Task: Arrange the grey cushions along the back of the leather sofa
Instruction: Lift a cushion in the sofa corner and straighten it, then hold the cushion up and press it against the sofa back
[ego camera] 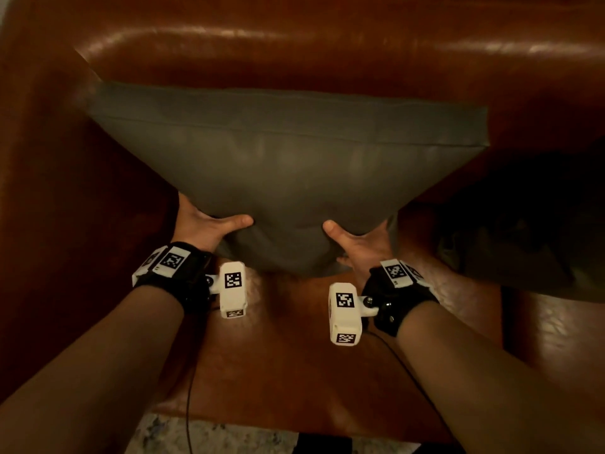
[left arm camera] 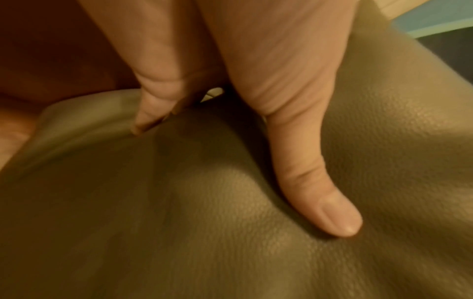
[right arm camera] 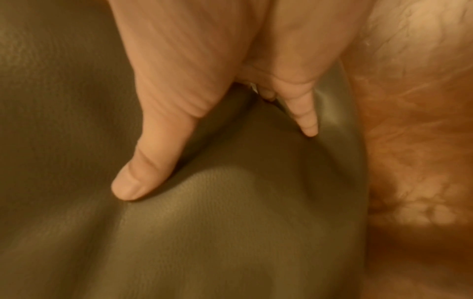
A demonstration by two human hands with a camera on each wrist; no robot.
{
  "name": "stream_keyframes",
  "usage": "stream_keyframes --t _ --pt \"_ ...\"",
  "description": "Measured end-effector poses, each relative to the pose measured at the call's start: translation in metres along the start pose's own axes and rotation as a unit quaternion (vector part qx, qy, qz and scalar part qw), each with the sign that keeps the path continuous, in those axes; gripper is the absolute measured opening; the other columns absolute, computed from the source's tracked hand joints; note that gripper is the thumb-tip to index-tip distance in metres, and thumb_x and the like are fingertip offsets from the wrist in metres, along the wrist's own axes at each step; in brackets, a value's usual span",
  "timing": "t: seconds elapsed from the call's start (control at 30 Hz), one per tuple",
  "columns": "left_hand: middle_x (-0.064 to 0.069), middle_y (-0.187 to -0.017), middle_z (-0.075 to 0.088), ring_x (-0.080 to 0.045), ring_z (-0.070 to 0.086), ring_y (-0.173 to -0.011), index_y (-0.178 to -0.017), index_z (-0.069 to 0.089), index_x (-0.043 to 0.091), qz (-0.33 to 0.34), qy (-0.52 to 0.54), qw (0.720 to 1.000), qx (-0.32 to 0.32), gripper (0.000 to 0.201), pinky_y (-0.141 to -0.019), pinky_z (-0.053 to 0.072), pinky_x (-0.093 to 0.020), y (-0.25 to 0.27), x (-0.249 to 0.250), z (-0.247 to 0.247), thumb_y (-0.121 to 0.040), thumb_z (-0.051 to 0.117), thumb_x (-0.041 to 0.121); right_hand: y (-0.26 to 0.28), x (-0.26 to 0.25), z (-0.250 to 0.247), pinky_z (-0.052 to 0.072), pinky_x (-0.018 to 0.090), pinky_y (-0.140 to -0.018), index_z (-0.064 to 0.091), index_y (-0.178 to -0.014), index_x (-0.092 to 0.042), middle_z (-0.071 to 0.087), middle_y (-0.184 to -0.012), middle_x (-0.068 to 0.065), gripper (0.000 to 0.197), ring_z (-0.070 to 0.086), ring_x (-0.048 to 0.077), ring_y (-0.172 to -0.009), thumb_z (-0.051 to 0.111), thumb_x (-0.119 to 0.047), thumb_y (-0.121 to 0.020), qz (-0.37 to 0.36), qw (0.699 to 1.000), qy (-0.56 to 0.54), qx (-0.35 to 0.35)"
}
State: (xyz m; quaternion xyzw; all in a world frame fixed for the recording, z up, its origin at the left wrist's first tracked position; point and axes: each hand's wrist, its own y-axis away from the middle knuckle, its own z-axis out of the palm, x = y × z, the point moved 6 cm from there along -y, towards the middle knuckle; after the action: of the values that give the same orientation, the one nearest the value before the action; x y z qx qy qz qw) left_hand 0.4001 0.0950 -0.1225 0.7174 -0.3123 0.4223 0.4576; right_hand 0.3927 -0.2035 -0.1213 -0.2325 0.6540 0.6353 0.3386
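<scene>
A large grey cushion [ego camera: 288, 158] stands tilted over the seat of the brown leather sofa [ego camera: 294, 37], its top edge near the sofa's back. My left hand [ego camera: 209, 224] grips its lower left edge, thumb on the front face and fingers hidden behind. My right hand [ego camera: 357, 237] grips the lower right edge the same way. In the left wrist view the thumb of my left hand [left arm camera: 320, 182] presses into the grey cushion [left arm camera: 179, 222]. In the right wrist view my right hand [right arm camera: 158, 141] lays its thumb on the grey cushion [right arm camera: 230, 222] while fingers curl round its edge.
The sofa's left armrest [ego camera: 42, 191] rises close beside the cushion. A dark shape [ego camera: 530, 224], too dim to identify, lies on the seat at the right. Bare seat leather [ego camera: 288, 355] lies below my hands, and a pale patterned floor [ego camera: 212, 437] shows at the front edge.
</scene>
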Motion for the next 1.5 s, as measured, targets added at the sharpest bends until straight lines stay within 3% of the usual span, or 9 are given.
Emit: stream_keyframes --t 0.17,0.3,0.47,0.8,0.93,1.07,1.17,1.33,1.5 --pt "0.002 -0.143 0.060 -0.013 0.062 -0.129 -0.151 0.031 0.022 -0.019 0.017 0.999 0.042 0.135 -0.110 0.050 -0.043 0.030 -0.003 0.003 -0.036 0.101 0.032 0.008 -0.003 -0.015 0.045 0.057 -0.111 0.030 -0.148 -0.041 0.059 -0.140 -0.011 0.134 0.058 0.020 -0.130 0.098 -0.054 -0.033 -0.009 0.998 0.056 -0.010" --pt "0.005 -0.150 0.054 -0.018 0.057 -0.133 -0.155 0.029 0.035 -0.071 0.025 0.994 0.081 0.111 -0.111 0.047 -0.048 0.070 -0.009 0.012 -0.064 0.093 0.028 0.022 -0.004 -0.038 0.047 0.047 -0.112 0.028 -0.153 -0.036 0.056 -0.148 -0.003 0.116 0.057 0.015 -0.132 0.095 -0.029 -0.058 -0.020 0.995 0.096 -0.036" --pt "0.000 -0.147 0.051 -0.030 0.055 -0.127 -0.152 0.040 0.030 -0.240 -0.035 0.968 0.060 0.085 -0.096 0.053 -0.051 0.144 -0.042 0.071 -0.084 0.043 0.082 0.036 0.011 -0.090 0.048 0.033 -0.107 0.047 -0.150 -0.019 0.058 -0.145 0.005 0.073 0.056 0.022 -0.133 0.078 -0.029 -0.086 0.027 0.977 0.208 -0.042" --pt "-0.012 -0.108 0.073 -0.030 0.067 -0.103 -0.092 0.068 0.023 -0.195 -0.210 0.940 -0.187 0.012 -0.102 0.051 -0.051 0.244 -0.039 0.304 -0.088 0.076 0.015 0.041 0.064 -0.374 0.054 0.037 -0.097 0.062 -0.136 -0.004 0.070 -0.123 0.017 0.054 0.068 0.029 -0.106 0.074 -0.028 -0.090 0.141 0.959 0.246 0.023" --pt "-0.007 -0.132 0.066 -0.021 0.061 -0.116 -0.135 0.061 0.013 -0.162 -0.241 0.939 -0.184 0.051 -0.104 0.050 -0.039 0.268 -0.015 0.388 -0.088 0.077 0.026 0.036 0.042 -0.507 0.050 0.039 -0.104 0.062 -0.135 -0.006 0.069 -0.128 0.012 0.058 0.065 0.032 -0.120 0.077 -0.036 -0.086 0.098 0.959 0.256 0.077" --pt "-0.004 -0.145 0.052 -0.014 0.050 -0.121 -0.156 0.032 0.017 -0.113 -0.161 0.973 -0.123 0.095 -0.101 0.044 -0.035 0.278 0.020 0.454 -0.078 0.086 0.013 0.022 -0.012 -0.581 0.056 0.049 -0.096 0.061 -0.123 -0.012 0.069 -0.103 0.010 0.073 0.067 0.020 -0.085 0.086 -0.054 -0.069 0.033 0.975 0.194 0.102" --pt "0.003 -0.148 0.046 -0.012 0.050 -0.129 -0.160 0.018 0.019 -0.065 -0.120 0.985 -0.102 0.121 -0.110 0.044 -0.035 0.276 0.033 0.479 -0.065 0.093 0.003 0.001 -0.045 -0.595 0.049 0.047 -0.110 0.033 -0.152 -0.014 0.061 -0.135 0.002 0.127 0.063 0.019 -0.120 0.097 -0.050 -0.049 -0.056 0.981 0.153 0.102" --pt "0.008 -0.150 0.049 -0.012 0.050 -0.136 -0.153 0.028 0.023 -0.017 -0.173 0.983 -0.064 0.147 -0.119 0.039 -0.042 0.251 0.046 0.489 -0.027 0.099 0.052 -0.020 -0.083 -0.590 0.035 -0.004 -0.099 0.025 -0.154 -0.007 0.049 -0.143 -0.003 0.123 0.049 0.008 -0.128 0.098 -0.018 -0.056 -0.152 0.966 0.195 0.070" --pt "0.004 -0.145 0.057 -0.011 0.057 -0.129 -0.152 0.035 0.018 0.018 -0.154 0.987 -0.050 0.134 -0.112 0.043 -0.030 0.224 0.054 0.498 -0.037 0.101 0.033 -0.036 -0.096 -0.584 0.040 0.037 -0.119 0.035 -0.149 -0.011 0.057 -0.144 0.003 0.126 0.056 0.015 -0.133 0.099 -0.036 -0.044 -0.168 0.966 0.175 0.090"
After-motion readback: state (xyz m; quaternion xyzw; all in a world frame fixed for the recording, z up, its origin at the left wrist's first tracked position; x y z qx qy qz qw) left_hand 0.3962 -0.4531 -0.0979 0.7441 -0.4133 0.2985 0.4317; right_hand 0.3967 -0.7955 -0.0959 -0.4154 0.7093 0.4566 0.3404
